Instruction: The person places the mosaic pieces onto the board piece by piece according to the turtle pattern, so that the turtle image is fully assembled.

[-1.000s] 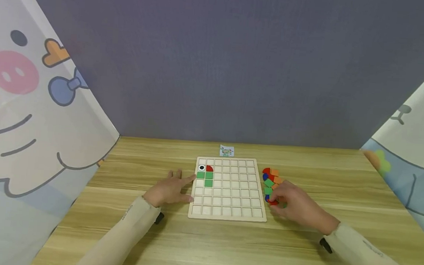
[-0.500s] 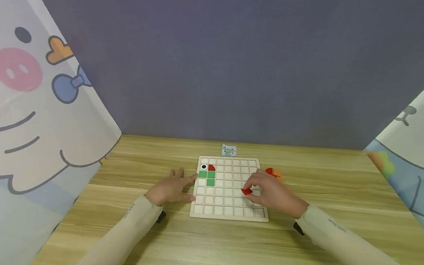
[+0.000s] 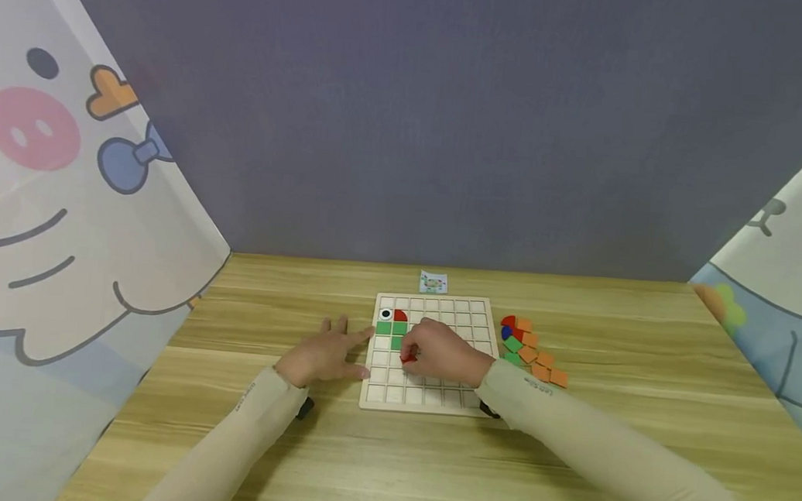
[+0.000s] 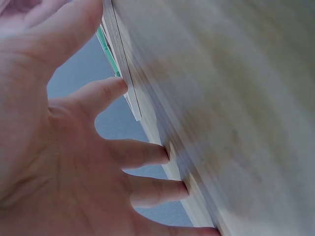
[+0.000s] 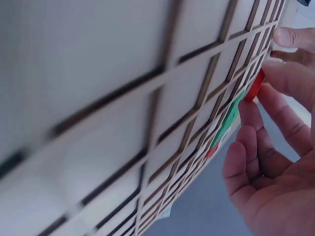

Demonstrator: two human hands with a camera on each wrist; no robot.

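Observation:
A wooden grid board lies on the table. At its upper left sit an eye tile, a red quarter-round tile and several green tiles. My right hand is over the board's left half and pinches a red tile between thumb and fingertips, just below the green ones; its exact shape is partly hidden. Fingers spread, my left hand rests on the table, with thumb and index finger touching the board's left edge.
Right of the board lies a loose pile of orange tiles, with green tiles, red ones and a blue one among them; the sleeve may cover more. A small printed card lies behind the board. A grey partition stands at the table's back.
My right hand has gone from the tile pile leftward across the board, carrying a red tile to beside the green ones. The left hand has stayed at the board's edge.

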